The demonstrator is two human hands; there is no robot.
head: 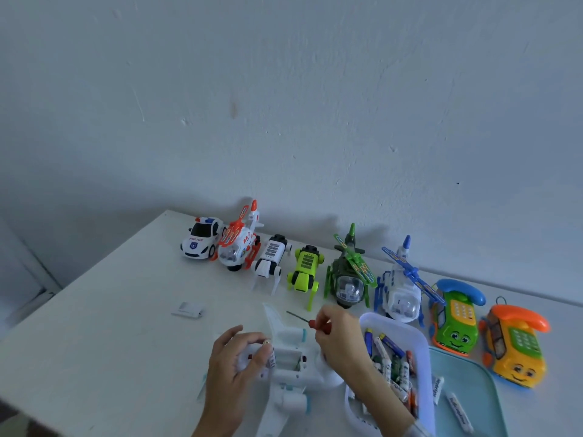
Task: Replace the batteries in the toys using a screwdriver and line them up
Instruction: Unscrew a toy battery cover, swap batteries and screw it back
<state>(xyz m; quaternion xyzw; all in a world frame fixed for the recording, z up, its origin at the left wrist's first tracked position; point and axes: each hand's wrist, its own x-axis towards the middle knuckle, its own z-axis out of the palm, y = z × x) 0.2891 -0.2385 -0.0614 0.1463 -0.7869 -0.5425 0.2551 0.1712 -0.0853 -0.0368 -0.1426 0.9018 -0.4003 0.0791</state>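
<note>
White worktop (104, 310) against a pale wall; big white plastic toy plane (291, 370) lies belly-up near the front edge, between both hands, battery bay open with one white cell visible inside. Left hand (233, 364) sits on the plane's left side, fingers curled, pinching an AA battery (270, 354) upright at the bay's edge. Right hand (342, 339) is just right of the bay, fingers closed round a small red-handled screwdriver (303, 320), dark shaft pointing up-left over the plane's wing. Row of toys along the back, left to right: white police car (202, 238), white-and-orange helicopter (241, 244), white robot dog (271, 263), lime-green robot dog (304, 272), dark green helicopter (348, 275), white-and-blue helicopter (402, 288), green phone-car with blue handset (456, 316), yellow phone-car with orange handset (514, 345). White plastic tub (419, 339), right of the plane and partly under the right forearm, holds a loose pile of mixed AA batteries (394, 364). Light-blue tray (485, 389) beside the tub holds a few white batteries. Small white battery cover (187, 310) lies alone on the worktop, well left of the plane.
</note>
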